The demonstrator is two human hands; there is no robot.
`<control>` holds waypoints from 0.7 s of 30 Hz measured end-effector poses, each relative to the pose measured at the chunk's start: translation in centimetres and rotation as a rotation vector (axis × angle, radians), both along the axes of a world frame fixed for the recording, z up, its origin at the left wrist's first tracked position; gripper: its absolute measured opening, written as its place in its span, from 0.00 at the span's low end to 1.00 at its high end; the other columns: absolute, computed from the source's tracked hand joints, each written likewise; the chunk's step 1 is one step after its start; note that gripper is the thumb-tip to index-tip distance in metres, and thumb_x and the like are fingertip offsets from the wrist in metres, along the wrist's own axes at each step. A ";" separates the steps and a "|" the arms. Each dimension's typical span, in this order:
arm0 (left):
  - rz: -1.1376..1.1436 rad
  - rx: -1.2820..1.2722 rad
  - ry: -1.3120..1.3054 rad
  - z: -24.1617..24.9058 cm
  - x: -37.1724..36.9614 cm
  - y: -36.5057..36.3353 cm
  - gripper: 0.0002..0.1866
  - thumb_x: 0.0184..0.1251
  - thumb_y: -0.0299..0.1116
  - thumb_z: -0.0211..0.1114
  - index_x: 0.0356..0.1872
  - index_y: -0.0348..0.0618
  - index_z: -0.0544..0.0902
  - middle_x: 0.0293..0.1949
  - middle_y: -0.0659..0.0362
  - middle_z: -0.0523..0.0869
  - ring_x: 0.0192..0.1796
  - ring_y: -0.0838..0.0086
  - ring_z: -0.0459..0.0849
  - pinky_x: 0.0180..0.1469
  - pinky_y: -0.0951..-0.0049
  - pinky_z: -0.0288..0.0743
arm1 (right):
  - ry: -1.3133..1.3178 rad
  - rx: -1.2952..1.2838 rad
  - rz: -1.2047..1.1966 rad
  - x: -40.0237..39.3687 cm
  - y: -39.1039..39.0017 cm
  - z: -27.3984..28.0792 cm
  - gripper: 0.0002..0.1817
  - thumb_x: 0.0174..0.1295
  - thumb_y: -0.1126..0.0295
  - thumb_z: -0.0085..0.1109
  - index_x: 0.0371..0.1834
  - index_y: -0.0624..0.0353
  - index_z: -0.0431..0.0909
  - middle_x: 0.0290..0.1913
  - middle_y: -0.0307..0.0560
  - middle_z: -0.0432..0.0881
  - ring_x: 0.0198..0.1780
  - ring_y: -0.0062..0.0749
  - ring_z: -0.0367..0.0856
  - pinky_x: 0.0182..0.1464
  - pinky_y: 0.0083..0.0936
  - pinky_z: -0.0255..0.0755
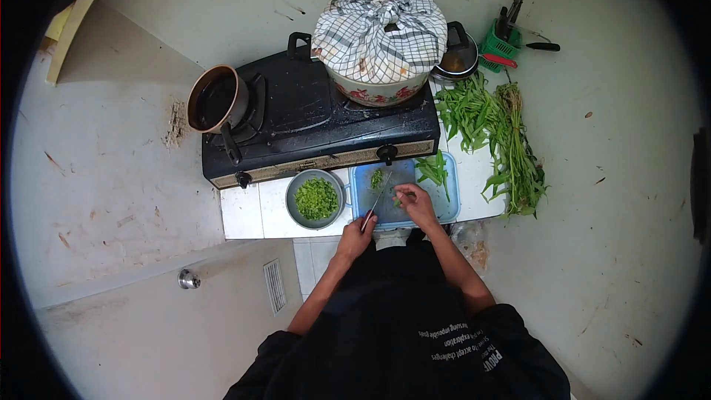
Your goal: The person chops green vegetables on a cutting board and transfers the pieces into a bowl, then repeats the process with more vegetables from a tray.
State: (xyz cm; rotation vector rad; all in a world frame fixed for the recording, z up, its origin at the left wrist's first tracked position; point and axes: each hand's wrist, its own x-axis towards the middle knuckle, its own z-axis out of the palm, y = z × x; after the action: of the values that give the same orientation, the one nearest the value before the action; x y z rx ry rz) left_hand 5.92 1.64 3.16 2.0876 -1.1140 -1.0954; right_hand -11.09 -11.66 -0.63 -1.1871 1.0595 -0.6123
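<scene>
My left hand (355, 240) is closed around the dark red handle of a knife (381, 194), its thin blade angled up over a blue tray (453, 200). Just right of the blade, my right hand (418, 207) is curled in a pinch, with a small green leaf piece (398, 201) at its fingertips. On the tray lie chopped green bits (376, 178) near the blade and several long leaves (432, 170) beyond my right hand. A grey bowl (291, 211) left of the tray holds chopped greens (316, 199).
Behind is a black gas stove (296, 115) bearing a saucepan (235, 107) and a large cloth-wrapped pot (381, 89). Bunches of leafy greens (518, 144) lie on the tiled counter (474, 206) at right. A green utensil basket (498, 48) and lidded pan (457, 63) stand behind.
</scene>
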 end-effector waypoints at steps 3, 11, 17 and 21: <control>-0.001 0.005 0.017 0.0 -0.1 0.0 0.28 0.75 0.53 0.60 0.34 0.31 0.83 0.26 0.38 0.85 0.33 0.42 0.86 0.38 0.52 0.77 | -0.008 0.033 -0.056 0.1 0.1 0.7 0.13 0.69 0.75 0.61 0.56 0.61 0.82 0.41 0.41 0.83 0.40 0.25 0.87 0.38 0.22 0.77; 0.006 -0.014 0.026 0.8 -0.1 -0.1 0.27 0.75 0.52 0.60 0.36 0.31 0.83 0.26 0.38 0.85 0.34 0.42 0.87 0.38 0.52 0.77 | 0.290 -0.491 0.010 -0.2 0.4 0.6 0.12 0.64 0.78 0.62 0.50 0.64 0.85 0.41 0.52 0.86 0.41 0.37 0.88 0.42 0.28 0.78; -0.020 0.029 0.013 0.2 0.1 0.0 0.28 0.75 0.53 0.60 0.37 0.30 0.83 0.27 0.37 0.85 0.36 0.41 0.86 0.39 0.52 0.77 | 0.390 -0.612 0.021 0.4 0.7 0.6 0.12 0.62 0.78 0.62 0.48 0.60 0.86 0.39 0.57 0.85 0.40 0.52 0.86 0.46 0.37 0.78; -0.019 0.028 0.004 0.0 0.1 0.1 0.28 0.74 0.53 0.60 0.37 0.30 0.83 0.28 0.37 0.85 0.37 0.41 0.86 0.41 0.51 0.77 | 0.253 -0.346 -0.035 0.1 0.6 0.1 0.13 0.61 0.80 0.63 0.49 0.61 0.86 0.38 0.56 0.86 0.39 0.44 0.86 0.42 0.32 0.78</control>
State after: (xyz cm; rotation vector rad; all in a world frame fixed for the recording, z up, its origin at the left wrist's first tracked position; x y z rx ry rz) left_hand 6.04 1.72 3.14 2.0991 -1.1243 -1.1296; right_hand -10.96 -11.11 -0.51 -1.5822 1.2206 -0.7047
